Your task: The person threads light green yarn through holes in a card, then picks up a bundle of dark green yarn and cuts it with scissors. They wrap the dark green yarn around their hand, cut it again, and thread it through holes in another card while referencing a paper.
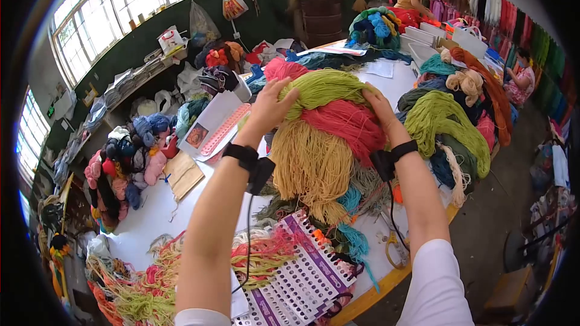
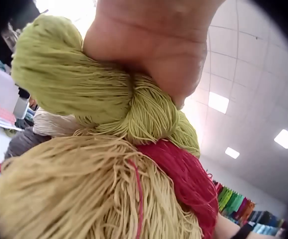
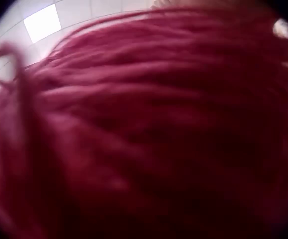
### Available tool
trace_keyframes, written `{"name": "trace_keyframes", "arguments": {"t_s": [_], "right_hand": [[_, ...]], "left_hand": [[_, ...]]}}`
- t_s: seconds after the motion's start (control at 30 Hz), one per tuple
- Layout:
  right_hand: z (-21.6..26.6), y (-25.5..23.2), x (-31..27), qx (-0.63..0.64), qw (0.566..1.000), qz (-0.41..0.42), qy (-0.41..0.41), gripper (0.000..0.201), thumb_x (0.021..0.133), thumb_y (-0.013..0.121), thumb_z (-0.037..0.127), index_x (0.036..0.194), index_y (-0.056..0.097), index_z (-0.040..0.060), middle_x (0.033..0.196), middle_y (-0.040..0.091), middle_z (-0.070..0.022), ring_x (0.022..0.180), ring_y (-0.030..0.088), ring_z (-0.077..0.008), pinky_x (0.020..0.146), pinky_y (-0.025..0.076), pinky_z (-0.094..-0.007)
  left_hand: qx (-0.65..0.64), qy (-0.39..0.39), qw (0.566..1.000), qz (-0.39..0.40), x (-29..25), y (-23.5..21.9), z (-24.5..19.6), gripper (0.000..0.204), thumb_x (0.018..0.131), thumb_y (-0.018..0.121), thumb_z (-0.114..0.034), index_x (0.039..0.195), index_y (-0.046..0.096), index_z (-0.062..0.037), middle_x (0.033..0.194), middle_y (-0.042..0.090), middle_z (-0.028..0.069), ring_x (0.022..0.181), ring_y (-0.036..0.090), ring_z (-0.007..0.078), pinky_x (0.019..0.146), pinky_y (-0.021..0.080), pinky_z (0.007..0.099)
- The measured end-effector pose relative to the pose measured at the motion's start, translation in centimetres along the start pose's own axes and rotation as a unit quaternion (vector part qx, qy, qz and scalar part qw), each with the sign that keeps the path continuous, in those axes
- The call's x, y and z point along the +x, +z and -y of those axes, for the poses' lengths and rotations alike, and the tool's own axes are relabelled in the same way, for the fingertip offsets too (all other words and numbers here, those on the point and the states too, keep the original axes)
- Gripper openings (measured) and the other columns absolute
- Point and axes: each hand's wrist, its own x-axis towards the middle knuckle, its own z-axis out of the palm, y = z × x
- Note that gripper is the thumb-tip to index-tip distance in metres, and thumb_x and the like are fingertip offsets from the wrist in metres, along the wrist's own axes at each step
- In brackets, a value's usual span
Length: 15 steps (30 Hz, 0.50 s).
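A lime green skein (image 1: 332, 89) lies across the top of a yarn pile; in the left wrist view the green yarn (image 2: 74, 79) is bunched under the palm. My left hand (image 1: 270, 107) touches its left end with fingers spread, and the hand (image 2: 151, 45) covers part of it. At the other end, my right hand (image 1: 380, 107) rests with extended fingers against the yarn. Below are a crimson skein (image 1: 347, 127) and a beige skein (image 1: 311, 166). Blurred crimson yarn (image 3: 134, 124) fills most of the right wrist view, hiding my right fingers.
More green yarn (image 1: 447, 127) is heaped at the right. Nearer are scissors (image 1: 396, 253), a purple-and-white punched card (image 1: 296, 278) and loose mixed yarn (image 1: 151, 284). An open booklet (image 1: 214, 127) and small skeins lie left. Two people are farther back on the right.
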Motion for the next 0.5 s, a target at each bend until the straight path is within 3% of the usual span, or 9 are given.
{"name": "trace_keyframes", "arguments": {"t_s": [0.07,0.1,0.13,0.17,0.33,0.37,0.43,0.5], "right_hand": [[-2.3,-1.7,1.0,-0.045,0.999,0.029,-0.009,0.047,0.084,0.054,0.027,0.12,0.046,-0.0013,0.105,0.057,-0.0109,0.091,0.053,-0.0153,0.08,0.042,-0.0265],[-4.3,-2.0,1.5,-0.136,0.991,-0.004,-0.012,0.04,0.084,0.054,0.027,0.111,0.052,-0.0029,0.098,0.06,-0.0098,0.085,0.054,-0.0148,0.076,0.043,-0.0278],[-6.2,-2.8,1.4,-0.099,0.995,-0.009,0.006,0.04,0.085,0.054,0.027,0.111,0.053,-0.0027,0.097,0.06,-0.01,0.085,0.054,-0.0149,0.076,0.043,-0.0279],[-6.9,-3.1,0.9,-0.065,0.997,-0.015,0.022,0.039,0.085,0.054,0.027,0.11,0.053,-0.0025,0.097,0.061,-0.0101,0.085,0.054,-0.0149,0.076,0.043,-0.0281],[-7.9,-4.8,-2.5,0.095,0.991,-0.042,0.085,0.037,0.086,0.052,0.029,0.106,0.055,-0.0016,0.096,0.062,-0.0109,0.085,0.054,-0.0152,0.075,0.043,-0.029],[-6.5,-4.8,-3.0,-0.025,0.998,-0.047,0.035,0.036,0.086,0.052,0.029,0.105,0.056,-0.0007,0.095,0.062,-0.0113,0.085,0.055,-0.0158,0.076,0.043,-0.0294],[-2.8,-3.2,-3.4,-0.252,0.964,-0.055,-0.063,0.035,0.086,0.051,0.03,0.104,0.056,0.0011,0.095,0.062,-0.0121,0.086,0.056,-0.0169,0.076,0.043,-0.0301],[-5.4,-3.2,-1.6,-0.247,0.964,-0.02,-0.097,0.034,0.086,0.05,0.03,0.105,0.057,0.0033,0.098,0.062,-0.0137,0.089,0.057,-0.0201,0.078,0.043,-0.0311]], "left_hand": [[-0.08,-0.022,0.996,0.043,0.5,2.2,0.4,0.052,0.079,0.054,-0.043,0.114,0.051,-0.0043,0.122,0.046,0.0153,0.114,0.042,0.0311,0.095,0.033,0.037],[-0.1,-0.033,0.992,0.071,0.5,3.0,0.1,0.051,0.079,0.054,-0.043,0.112,0.053,-0.0034,0.121,0.047,0.0161,0.113,0.043,0.0317,0.094,0.034,0.0367],[-0.12,-0.047,0.986,0.102,0.1,3.9,-0.2,0.05,0.079,0.054,-0.042,0.109,0.054,-0.0026,0.12,0.047,0.0169,0.112,0.044,0.0323,0.093,0.035,0.0364],[-0.052,-0.025,0.994,0.091,-0.8,4.3,-1.9,0.045,0.082,0.054,-0.036,0.108,0.054,0.0004,0.116,0.05,0.017,0.108,0.048,0.028,0.091,0.036,0.0333],[-0.043,-0.055,0.997,0.044,-1.0,6.4,-4.0,0.05,0.079,0.055,-0.04,0.107,0.054,0.0018,0.113,0.051,0.0178,0.106,0.049,0.0298,0.09,0.037,0.0341],[-0.055,-0.065,0.995,0.051,-0.8,6.0,-3.2,0.05,0.079,0.054,-0.04,0.107,0.055,0.001,0.114,0.051,0.0179,0.106,0.049,0.0305,0.089,0.038,0.035],[-0.046,-0.071,0.996,0.037,-0.7,5.0,-1.3,0.05,0.079,0.053,-0.04,0.108,0.055,0.0009,0.113,0.052,0.0191,0.105,0.049,0.0315,0.088,0.038,0.0356],[-0.089,-0.072,0.991,0.071,-0.7,4.5,0.9,0.051,0.079,0.053,-0.041,0.106,0.055,0.0016,0.11,0.053,0.0199,0.103,0.05,0.0322,0.087,0.039,0.0352]]}}
